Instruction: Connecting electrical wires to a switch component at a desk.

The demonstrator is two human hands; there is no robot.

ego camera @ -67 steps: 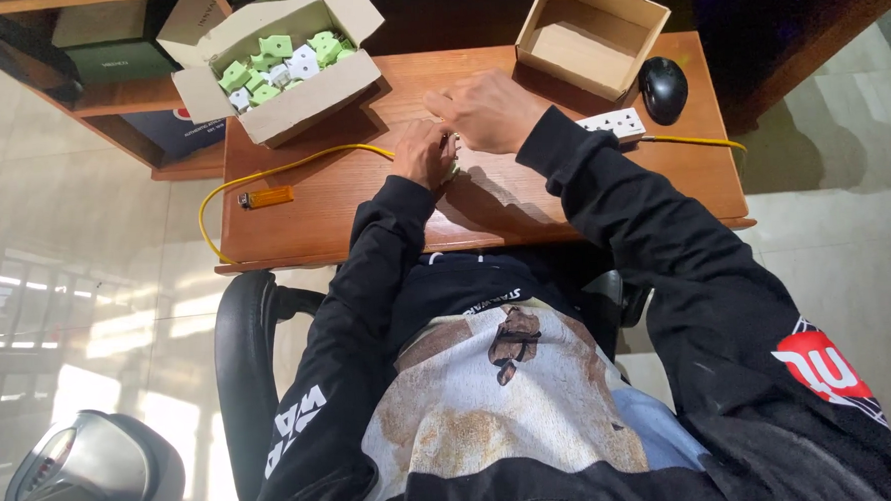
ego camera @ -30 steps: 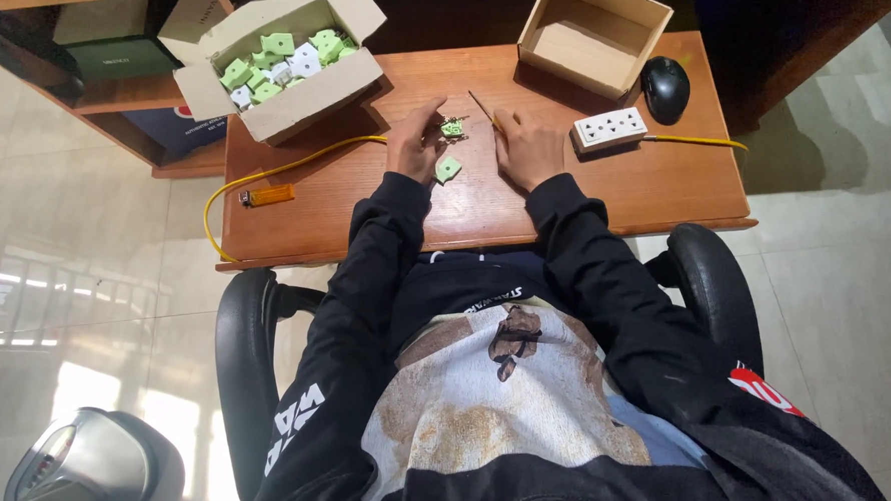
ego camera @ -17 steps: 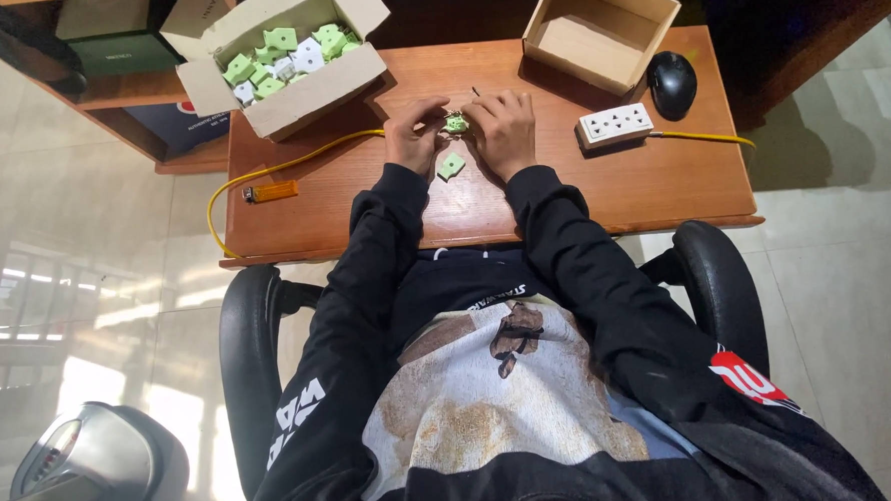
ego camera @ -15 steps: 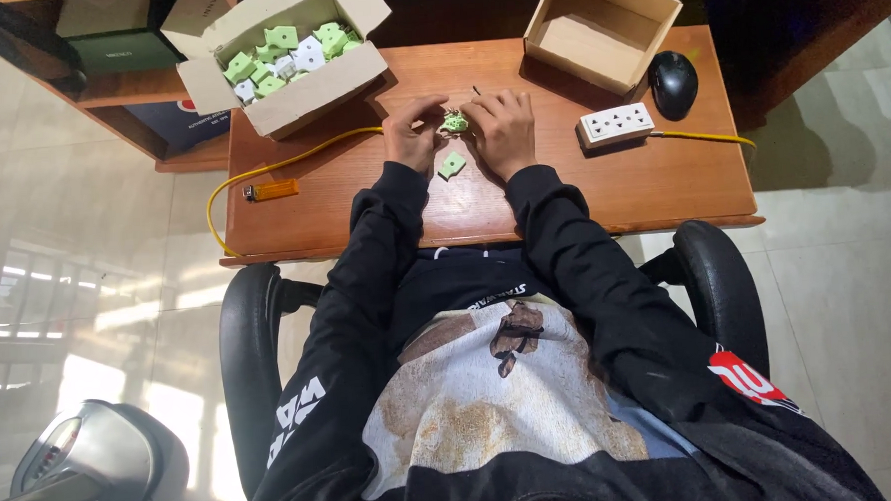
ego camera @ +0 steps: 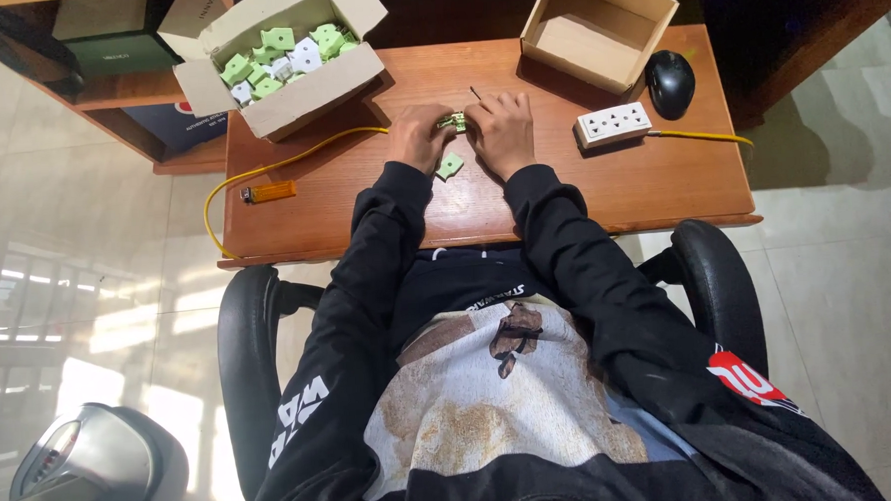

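Note:
My left hand (ego camera: 416, 137) and my right hand (ego camera: 501, 130) rest close together on the wooden desk (ego camera: 603, 188). Between their fingertips they hold a small green plastic part (ego camera: 452, 123). A thin dark tool (ego camera: 476, 94) sticks up from my right hand's fingers. A second green part (ego camera: 450, 166) lies flat on the desk between my wrists, just below the held one.
An open cardboard box of several green and white parts (ego camera: 279, 49) stands at the back left. An empty cardboard box (ego camera: 598, 28), a black mouse (ego camera: 671, 82) and a white power strip (ego camera: 612, 126) with a yellow cable are to the right. An orange lighter (ego camera: 269, 192) lies left.
My hands spread apart to show two green parts on the desk, then came together again around the upper part. The view shifted slightly.

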